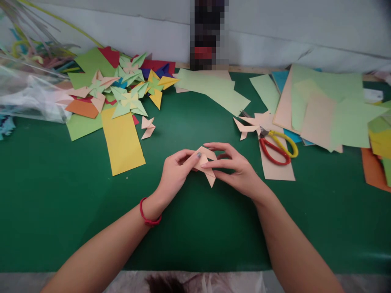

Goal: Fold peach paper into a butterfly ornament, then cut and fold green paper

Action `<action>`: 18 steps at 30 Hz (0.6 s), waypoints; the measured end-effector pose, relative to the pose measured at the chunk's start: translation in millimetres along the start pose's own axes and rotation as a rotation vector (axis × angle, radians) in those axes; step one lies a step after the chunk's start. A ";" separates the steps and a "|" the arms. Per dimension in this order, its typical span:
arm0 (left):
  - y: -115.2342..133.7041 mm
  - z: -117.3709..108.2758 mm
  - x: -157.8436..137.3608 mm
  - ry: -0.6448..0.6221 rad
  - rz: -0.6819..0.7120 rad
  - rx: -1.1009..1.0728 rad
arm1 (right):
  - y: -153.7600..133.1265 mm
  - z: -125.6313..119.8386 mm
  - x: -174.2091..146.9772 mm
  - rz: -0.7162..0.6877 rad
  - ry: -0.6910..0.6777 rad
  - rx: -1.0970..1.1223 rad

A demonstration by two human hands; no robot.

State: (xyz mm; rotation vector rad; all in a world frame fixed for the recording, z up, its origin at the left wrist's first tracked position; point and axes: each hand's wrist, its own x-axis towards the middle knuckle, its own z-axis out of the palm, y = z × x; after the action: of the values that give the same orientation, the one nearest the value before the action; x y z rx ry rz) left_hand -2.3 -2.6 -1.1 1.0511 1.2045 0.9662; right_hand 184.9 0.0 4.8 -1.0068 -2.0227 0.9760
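Note:
Between both hands, above the green table, is a folded peach paper piece [210,178] with a pointed flap hanging toward me. My left hand [177,171] pinches its left side, thumb on top. The fingers of my right hand [236,167] close around its right side, with the fingertips on the folds. A small folded peach paper piece [148,127] lies by itself to the left. More folded peach pieces [249,124] lie to the right, partly under scissors [276,148] with one red and one yellow handle loop.
A yellow paper rectangle [124,140] lies left, below a pile of folded paper stars [130,99]. Green and peach sheets [326,110] are stacked at the right. A clear plastic bag [33,89] sits far left on the green table [201,232].

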 end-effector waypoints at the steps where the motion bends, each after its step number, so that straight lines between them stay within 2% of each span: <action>1: -0.4 0.3 0.0 0.010 0.007 -0.008 | 0.3 0.1 -0.1 -0.004 -0.005 -0.012; 8: -4.9 3.4 1.1 -0.069 -0.071 -0.147 | 4.1 -0.4 -0.1 0.004 0.008 -0.089; 14: -3.9 1.5 1.4 -0.059 -0.039 -0.053 | 3.0 -0.6 0.8 0.015 0.052 -0.095; 18: -0.2 1.6 -0.6 -0.071 -0.071 -0.032 | 3.6 -2.3 0.1 0.033 0.079 -0.112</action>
State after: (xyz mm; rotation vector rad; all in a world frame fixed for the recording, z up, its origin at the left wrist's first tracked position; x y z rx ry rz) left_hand -0.8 -3.4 -1.1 1.0023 1.1566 0.8833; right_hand 188.0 2.4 2.9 -1.1233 -2.0191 0.8345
